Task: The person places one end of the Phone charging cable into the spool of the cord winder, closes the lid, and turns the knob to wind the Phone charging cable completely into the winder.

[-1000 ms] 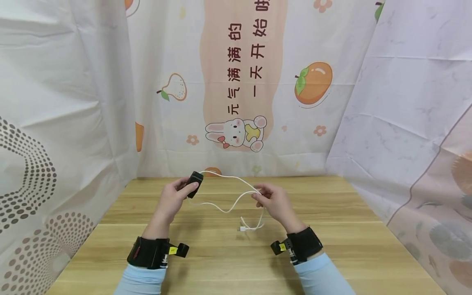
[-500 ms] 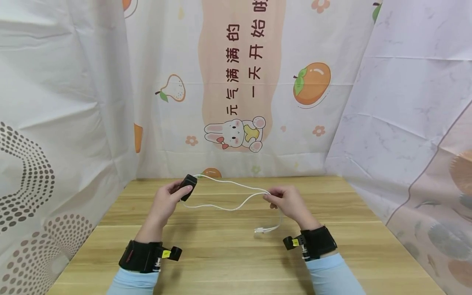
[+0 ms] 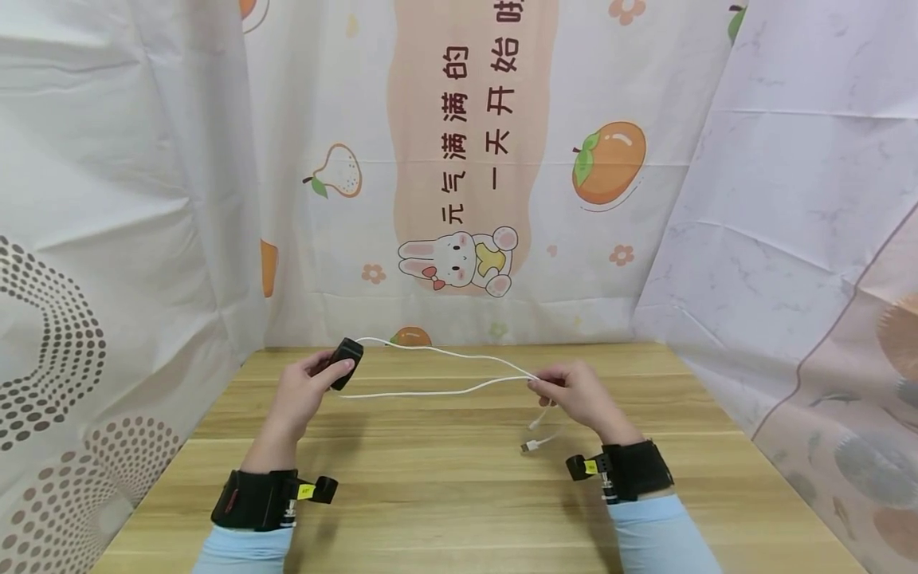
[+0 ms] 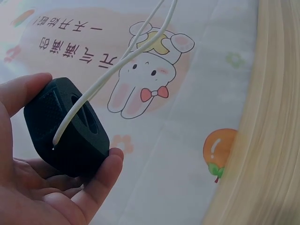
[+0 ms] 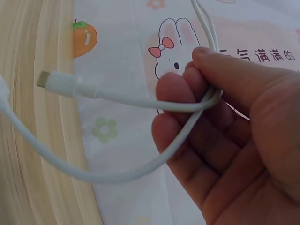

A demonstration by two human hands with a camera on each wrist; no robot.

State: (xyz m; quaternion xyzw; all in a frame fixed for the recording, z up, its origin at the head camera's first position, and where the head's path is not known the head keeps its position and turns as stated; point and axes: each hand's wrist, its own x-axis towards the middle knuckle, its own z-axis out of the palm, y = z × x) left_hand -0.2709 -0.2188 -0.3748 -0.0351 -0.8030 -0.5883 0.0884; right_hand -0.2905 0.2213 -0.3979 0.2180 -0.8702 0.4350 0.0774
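Black and matt, a chunky block (image 3: 347, 364) is at the left, held above the bench (image 3: 430, 518) in the person's left hand (image 3: 300, 393), with the thumb on one side and fingers on the other. The left wrist view shows its bevelled edges, a finely textured panel and a rounded, elongated recess. From the block a white cable (image 5: 93, 177) leads rightward in two strands: the upper arches softly, the lower runs nearly straight, and both meet at the right hand (image 3: 579, 395). That hand pinches them with its thumb against the fingers. The cable is round, smooth and bendy. Below the right hand hang its ends, tipped with white plugs (image 3: 531, 446); in the right wrist view one has a rounded body and a short metal tip, while another is cut off at the edge.

At far left, a creased pale drape (image 3: 50, 159) carries curving bands of brown dots. A black strap (image 3: 251, 500) circles the left wrist above a light blue sleeve (image 3: 244, 550). In the middle, the bench shows striped wood grain, and behind it a printed cloth (image 3: 459, 317) bears a rabbit and fruit. At far right, another drape (image 3: 774, 199) has faint marbling.
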